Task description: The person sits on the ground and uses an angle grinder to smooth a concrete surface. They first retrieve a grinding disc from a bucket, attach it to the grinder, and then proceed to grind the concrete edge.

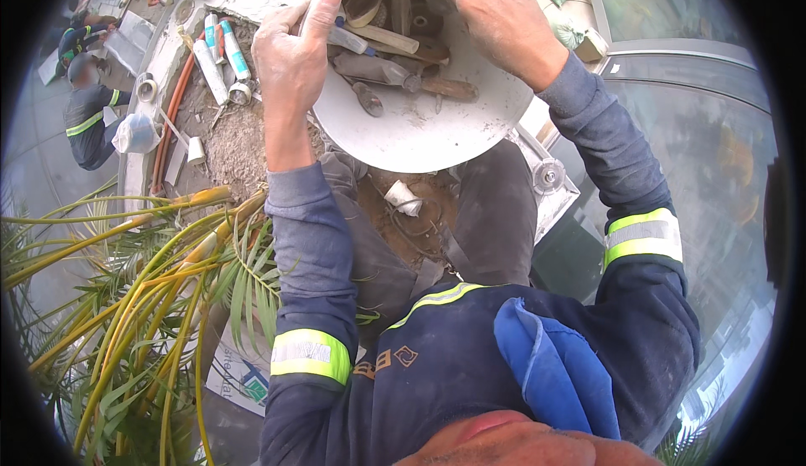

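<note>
White bucket (420, 143), one, left hand (291, 63) and right hand (512, 34) gripping its rim, at least three tools (449, 89) inside

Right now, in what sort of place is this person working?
Probably a building site: there is a white bucket of tools, used-looking tubes, and a co-worker wearing reflective stripes.

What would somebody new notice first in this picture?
Probably the big, round white bucket of dusty hand tools at the top middle, between the person's left hand and right hand. Next, the yellow-green palm stalks at the lower left, and the bright blue cloth low, right of centre.
</note>
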`<state>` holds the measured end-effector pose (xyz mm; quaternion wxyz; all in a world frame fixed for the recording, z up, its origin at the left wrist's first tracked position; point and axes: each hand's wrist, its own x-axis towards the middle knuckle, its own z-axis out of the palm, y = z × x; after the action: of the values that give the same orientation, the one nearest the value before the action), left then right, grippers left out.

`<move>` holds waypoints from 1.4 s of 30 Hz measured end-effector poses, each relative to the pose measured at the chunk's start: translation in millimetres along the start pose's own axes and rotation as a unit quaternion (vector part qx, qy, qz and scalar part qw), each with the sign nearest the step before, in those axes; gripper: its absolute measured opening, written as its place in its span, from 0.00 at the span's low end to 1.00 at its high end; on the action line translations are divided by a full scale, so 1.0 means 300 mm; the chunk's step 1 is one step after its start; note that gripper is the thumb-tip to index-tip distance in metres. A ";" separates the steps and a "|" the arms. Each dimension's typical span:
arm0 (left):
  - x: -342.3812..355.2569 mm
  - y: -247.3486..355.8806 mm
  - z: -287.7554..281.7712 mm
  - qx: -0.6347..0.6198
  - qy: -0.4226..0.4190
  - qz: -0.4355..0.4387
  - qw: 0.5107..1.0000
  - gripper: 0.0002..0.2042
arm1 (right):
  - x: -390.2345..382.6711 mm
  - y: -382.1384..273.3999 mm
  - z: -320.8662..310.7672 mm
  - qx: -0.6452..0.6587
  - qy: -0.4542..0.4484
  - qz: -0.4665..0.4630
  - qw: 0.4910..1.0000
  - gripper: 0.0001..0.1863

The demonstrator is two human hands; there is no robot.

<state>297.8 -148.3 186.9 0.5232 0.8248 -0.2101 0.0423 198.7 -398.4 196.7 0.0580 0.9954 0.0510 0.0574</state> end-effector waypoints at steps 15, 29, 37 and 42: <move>-0.035 0.099 0.015 -0.007 -0.021 -0.005 1.000 0.14 | -0.051 -0.307 0.367 0.184 -0.185 -0.066 0.963 0.22; -0.043 0.167 0.045 -0.041 -0.057 -0.045 0.997 0.15 | 0.054 -0.341 0.566 0.274 -0.191 0.003 0.942 0.34; -0.033 0.108 0.014 0.018 -0.031 0.006 0.999 0.17 | -0.021 -0.110 0.199 0.405 -0.288 0.066 0.865 0.39; -0.034 0.108 0.022 -0.012 -0.023 -0.008 1.000 0.16 | -0.168 0.045 0.087 0.455 -0.189 0.104 0.864 0.37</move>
<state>274.8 -162.8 208.4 0.5281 0.8211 -0.2159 0.0171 153.2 -419.9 167.0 -0.3996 0.9022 -0.0447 -0.1561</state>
